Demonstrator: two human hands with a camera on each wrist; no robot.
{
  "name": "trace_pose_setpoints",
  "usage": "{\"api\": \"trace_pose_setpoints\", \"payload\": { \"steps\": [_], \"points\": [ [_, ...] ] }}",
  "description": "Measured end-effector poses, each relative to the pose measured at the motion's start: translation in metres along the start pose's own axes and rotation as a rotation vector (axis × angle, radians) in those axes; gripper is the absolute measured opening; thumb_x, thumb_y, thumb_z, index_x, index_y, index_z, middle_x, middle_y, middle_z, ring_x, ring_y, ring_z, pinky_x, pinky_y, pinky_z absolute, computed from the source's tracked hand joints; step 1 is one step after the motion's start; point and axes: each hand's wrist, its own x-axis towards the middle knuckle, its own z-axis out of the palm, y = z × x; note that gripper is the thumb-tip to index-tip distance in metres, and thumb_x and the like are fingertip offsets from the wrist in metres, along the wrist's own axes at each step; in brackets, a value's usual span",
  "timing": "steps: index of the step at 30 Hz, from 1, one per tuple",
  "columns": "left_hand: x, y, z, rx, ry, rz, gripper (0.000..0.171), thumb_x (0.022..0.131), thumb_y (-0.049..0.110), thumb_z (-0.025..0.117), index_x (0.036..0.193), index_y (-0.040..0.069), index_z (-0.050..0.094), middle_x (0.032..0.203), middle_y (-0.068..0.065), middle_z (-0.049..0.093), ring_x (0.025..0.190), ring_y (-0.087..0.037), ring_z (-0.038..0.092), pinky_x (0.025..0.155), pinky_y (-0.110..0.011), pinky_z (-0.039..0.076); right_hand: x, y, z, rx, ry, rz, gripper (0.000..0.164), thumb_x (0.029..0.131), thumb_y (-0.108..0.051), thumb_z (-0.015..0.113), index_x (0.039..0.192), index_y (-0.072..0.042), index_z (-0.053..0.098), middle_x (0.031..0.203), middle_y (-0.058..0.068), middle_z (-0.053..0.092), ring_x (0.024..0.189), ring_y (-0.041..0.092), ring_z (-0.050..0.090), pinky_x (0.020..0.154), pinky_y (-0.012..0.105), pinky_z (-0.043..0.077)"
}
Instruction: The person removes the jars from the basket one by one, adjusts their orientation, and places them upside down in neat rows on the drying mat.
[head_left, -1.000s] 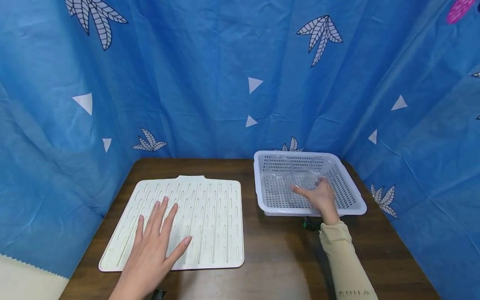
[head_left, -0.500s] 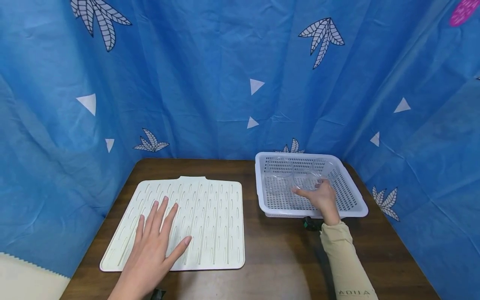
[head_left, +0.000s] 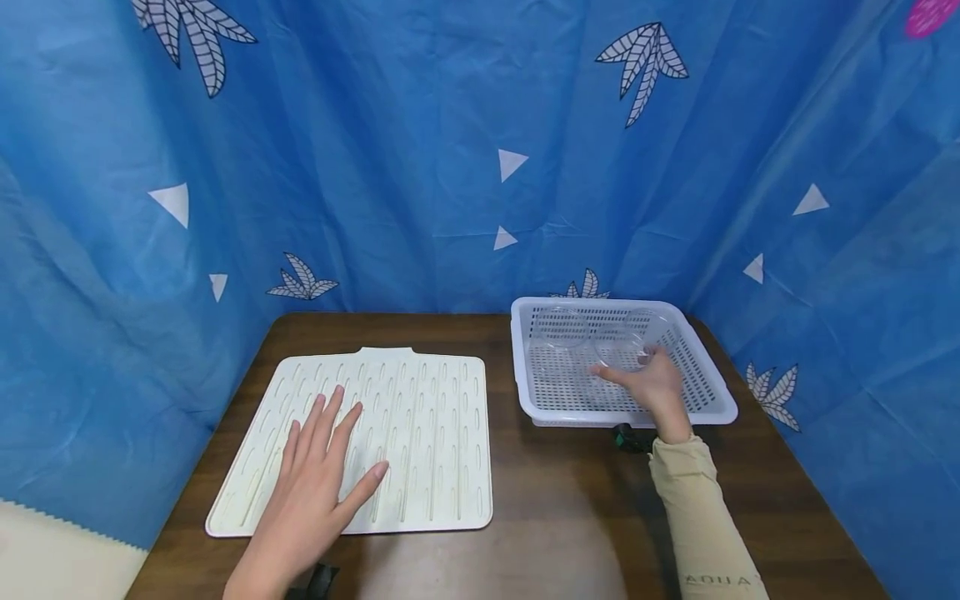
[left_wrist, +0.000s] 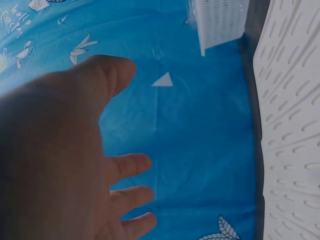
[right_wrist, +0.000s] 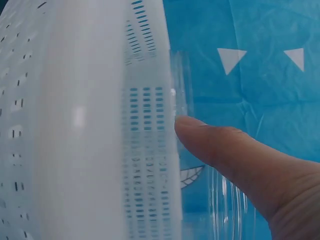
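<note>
The white basket (head_left: 596, 418) sits toward the back of the bench (head_left: 540, 508), a blue curtain (head_left: 412, 167) behind it. Inside the basket, the right hand (head_left: 654, 385) grasps the nearest clear cup (head_left: 617, 346), thumb and fingers around its sides; two more clear cups, one at left (head_left: 562, 327) and one at right, stand behind it. Left of the basket lies a white ridged mat (head_left: 427, 433), with the left hand (head_left: 307, 492) over it, fingers spread, holding nothing.

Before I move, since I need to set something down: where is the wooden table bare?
The wooden table is bare between the white drying mat and perforated white basket, and in front, between left hand and right sleeve. The basket is crowded: three clear cups and the right hand.
</note>
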Motion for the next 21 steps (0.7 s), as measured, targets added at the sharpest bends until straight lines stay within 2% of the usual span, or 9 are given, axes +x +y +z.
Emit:
{"api": "trace_pose_setpoints", "payload": {
  "steps": [4,8,11,13,18,21],
  "points": [
    [0.001,0.000,0.001,-0.002,0.019,0.014,0.084,0.102,0.048,0.075,0.164,0.002,0.041,0.179,-0.022,0.019,0.164,-0.048,0.013,0.130,-0.067,0.001,-0.003,-0.005,-0.006,0.006,0.016,0.006,0.119,0.084,-0.041,0.096,0.163,0.015,0.027,0.158,0.042,0.041,0.141,0.058,0.045,0.112,0.073,0.044],
    [0.004,0.000,0.001,-0.017,0.071,0.034,0.081,0.098,0.039,0.081,0.160,0.000,0.047,0.176,-0.023,0.028,0.160,-0.049,0.025,0.128,-0.072,0.014,-0.007,-0.011,-0.011,0.001,0.043,-0.018,0.122,0.083,-0.043,0.097,0.164,0.015,0.026,0.159,0.041,0.041,0.142,0.057,0.045,0.113,0.072,0.044],
    [0.008,0.001,0.000,-0.059,0.128,0.051,0.078,0.095,0.031,0.086,0.156,0.000,0.051,0.172,-0.021,0.036,0.154,-0.047,0.037,0.119,-0.075,0.029,-0.013,-0.015,-0.015,-0.004,0.079,-0.056,0.123,0.081,-0.045,0.098,0.164,0.014,0.028,0.157,0.040,0.045,0.140,0.056,0.046,0.111,0.071,0.045],
    [0.011,0.001,-0.001,-0.096,0.155,0.054,0.077,0.093,0.028,0.088,0.156,0.001,0.052,0.171,-0.019,0.039,0.152,-0.045,0.041,0.115,-0.076,0.035,-0.018,-0.019,-0.018,0.002,0.101,-0.083,0.123,0.081,-0.045,0.098,0.164,0.011,0.028,0.156,0.038,0.045,0.140,0.055,0.046,0.111,0.071,0.045],
    [0.018,0.003,-0.005,-0.219,0.181,0.052,0.073,0.097,0.023,0.085,0.159,0.006,0.051,0.171,-0.013,0.041,0.153,-0.042,0.043,0.110,-0.075,0.043,-0.036,-0.035,-0.024,0.041,0.170,-0.185,0.119,0.079,-0.041,0.100,0.166,0.003,0.031,0.160,0.034,0.046,0.143,0.054,0.044,0.114,0.074,0.038],
    [0.023,0.006,-0.008,-0.299,0.179,0.055,0.071,0.100,0.022,0.083,0.162,0.011,0.049,0.171,-0.009,0.042,0.154,-0.039,0.043,0.111,-0.075,0.043,-0.048,-0.044,-0.025,0.073,0.242,-0.284,0.112,0.077,-0.034,0.103,0.163,0.000,0.040,0.155,0.029,0.054,0.138,0.050,0.050,0.110,0.074,0.040]
  ]
}}
